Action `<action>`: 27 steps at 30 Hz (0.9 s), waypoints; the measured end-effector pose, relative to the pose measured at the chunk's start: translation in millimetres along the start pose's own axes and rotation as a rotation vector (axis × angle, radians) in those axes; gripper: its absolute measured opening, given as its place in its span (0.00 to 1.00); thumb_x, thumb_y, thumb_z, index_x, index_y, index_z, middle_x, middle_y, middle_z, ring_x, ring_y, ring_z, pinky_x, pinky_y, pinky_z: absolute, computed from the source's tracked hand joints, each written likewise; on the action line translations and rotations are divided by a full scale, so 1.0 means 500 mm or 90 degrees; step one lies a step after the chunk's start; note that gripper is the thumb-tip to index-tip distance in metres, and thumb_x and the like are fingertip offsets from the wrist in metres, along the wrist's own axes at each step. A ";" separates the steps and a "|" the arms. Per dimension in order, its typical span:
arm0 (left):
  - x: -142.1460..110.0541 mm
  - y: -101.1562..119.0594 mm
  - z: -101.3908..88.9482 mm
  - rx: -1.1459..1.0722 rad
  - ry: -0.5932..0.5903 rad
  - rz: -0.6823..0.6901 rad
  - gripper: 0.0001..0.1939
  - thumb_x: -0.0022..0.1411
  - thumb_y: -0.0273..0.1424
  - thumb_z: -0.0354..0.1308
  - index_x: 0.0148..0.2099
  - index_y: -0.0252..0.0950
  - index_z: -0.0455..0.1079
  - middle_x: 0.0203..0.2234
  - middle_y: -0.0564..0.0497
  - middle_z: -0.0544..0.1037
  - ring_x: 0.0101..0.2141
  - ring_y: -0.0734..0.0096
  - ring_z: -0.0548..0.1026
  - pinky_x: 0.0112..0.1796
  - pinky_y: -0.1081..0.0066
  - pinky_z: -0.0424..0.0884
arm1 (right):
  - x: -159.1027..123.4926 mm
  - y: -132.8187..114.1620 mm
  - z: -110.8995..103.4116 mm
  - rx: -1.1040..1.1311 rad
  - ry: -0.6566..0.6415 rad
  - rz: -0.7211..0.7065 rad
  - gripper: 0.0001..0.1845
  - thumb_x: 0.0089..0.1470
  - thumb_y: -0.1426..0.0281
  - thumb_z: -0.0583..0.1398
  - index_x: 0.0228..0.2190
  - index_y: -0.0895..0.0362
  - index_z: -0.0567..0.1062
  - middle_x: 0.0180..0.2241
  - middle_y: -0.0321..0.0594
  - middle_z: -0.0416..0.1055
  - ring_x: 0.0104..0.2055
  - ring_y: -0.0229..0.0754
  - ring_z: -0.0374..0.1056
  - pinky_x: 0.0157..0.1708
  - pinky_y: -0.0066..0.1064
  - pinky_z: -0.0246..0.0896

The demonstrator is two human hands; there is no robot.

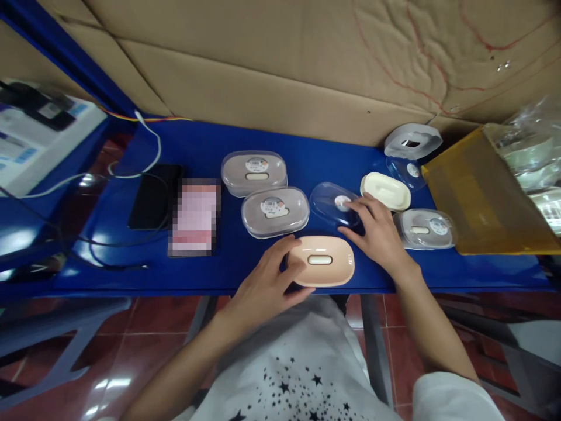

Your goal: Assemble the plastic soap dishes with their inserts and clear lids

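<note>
Peach oval soap dish (pixel 324 261) sits at the near edge of a blue bench (pixel 228 269), its left end gripped between the curled left hand's (pixel 267 280) thumb and fingers, as the loosely spread right hand (pixel 377 231) touches a clear lid (pixel 333 202).

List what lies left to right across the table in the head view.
Flat black rectangular object, pixelated pink rectangle, nearer grey oval lidded container, clear oval plastic lid, cream oval dish, open brown cardboard box.
</note>
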State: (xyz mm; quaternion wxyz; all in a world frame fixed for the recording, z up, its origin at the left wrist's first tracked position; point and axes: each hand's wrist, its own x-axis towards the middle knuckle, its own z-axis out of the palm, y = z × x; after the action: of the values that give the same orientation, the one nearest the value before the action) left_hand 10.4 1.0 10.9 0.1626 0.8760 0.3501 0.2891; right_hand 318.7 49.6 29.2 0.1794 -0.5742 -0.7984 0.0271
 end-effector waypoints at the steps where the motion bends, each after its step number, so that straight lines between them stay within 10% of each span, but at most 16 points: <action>1: 0.000 0.000 -0.001 -0.013 -0.003 -0.003 0.15 0.72 0.36 0.65 0.56 0.40 0.69 0.64 0.38 0.65 0.67 0.47 0.68 0.62 0.50 0.77 | -0.001 0.003 0.002 0.024 0.001 0.009 0.29 0.67 0.55 0.64 0.65 0.49 0.69 0.62 0.52 0.69 0.71 0.62 0.61 0.69 0.62 0.61; 7: -0.003 -0.006 -0.002 -0.129 -0.023 -0.084 0.34 0.68 0.36 0.70 0.70 0.45 0.60 0.68 0.40 0.65 0.67 0.49 0.70 0.60 0.50 0.79 | -0.066 -0.013 -0.043 0.198 0.051 0.061 0.26 0.66 0.60 0.66 0.63 0.45 0.71 0.59 0.47 0.69 0.64 0.55 0.70 0.64 0.56 0.70; 12: -0.004 -0.015 0.002 -0.189 -0.030 -0.109 0.50 0.67 0.38 0.71 0.79 0.51 0.45 0.72 0.38 0.62 0.71 0.46 0.66 0.62 0.43 0.76 | -0.128 -0.064 -0.057 0.279 -0.078 -0.080 0.34 0.64 0.66 0.68 0.68 0.43 0.67 0.61 0.47 0.67 0.70 0.59 0.64 0.66 0.56 0.70; 27: 0.000 -0.016 -0.004 -0.196 -0.093 -0.122 0.46 0.71 0.40 0.68 0.79 0.54 0.44 0.74 0.41 0.60 0.71 0.47 0.66 0.65 0.46 0.72 | -0.149 -0.101 -0.016 0.143 -0.060 -0.184 0.40 0.67 0.66 0.65 0.74 0.40 0.58 0.73 0.44 0.59 0.78 0.61 0.50 0.69 0.64 0.64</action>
State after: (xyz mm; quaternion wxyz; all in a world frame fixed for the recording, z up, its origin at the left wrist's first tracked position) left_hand 5.2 7.0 8.4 0.3464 0.8224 0.3704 0.2579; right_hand 296.1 -38.0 30.4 0.2071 -0.4277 -0.8721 0.1168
